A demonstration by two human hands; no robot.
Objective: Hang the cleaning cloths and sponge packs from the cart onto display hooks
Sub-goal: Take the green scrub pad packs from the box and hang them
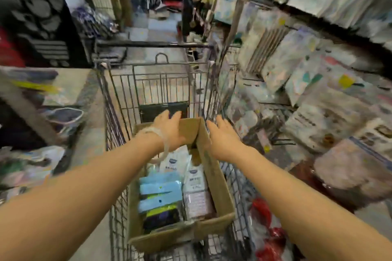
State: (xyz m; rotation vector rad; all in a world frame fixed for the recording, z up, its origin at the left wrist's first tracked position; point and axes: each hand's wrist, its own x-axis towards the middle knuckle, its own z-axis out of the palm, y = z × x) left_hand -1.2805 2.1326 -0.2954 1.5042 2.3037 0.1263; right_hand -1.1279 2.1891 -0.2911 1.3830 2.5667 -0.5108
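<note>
A narrow shop aisle, blurred by camera motion, with packaged goods crowding the shelving on the right and dark patterned textiles hanging on the left. In the middle stands a wire shopping cart, its far end toward the tiled floor of the aisle. An open cardboard box sits inside the cart basket and fills most of its width.

Both bare arms reach forward over the cart. The left hand, a pale translucent bangle on its wrist, lies over the far left part of the box with fingers extended toward the far rim; nothing is held in it. The right hand hovers at the box's far right corner, just outside the right wall, fingers straight and loose, grasping nothing.

The stock lies in the box below and nearer than both hands, apart from them. Light blue sponge packs are stacked along the left side, with a green and dark pack at the near end. Beside them on the right lie white-labelled cloth packs, one with a pinkish patterned lower part. Red plastic packaging lies outside the cart, low on the right.
</note>
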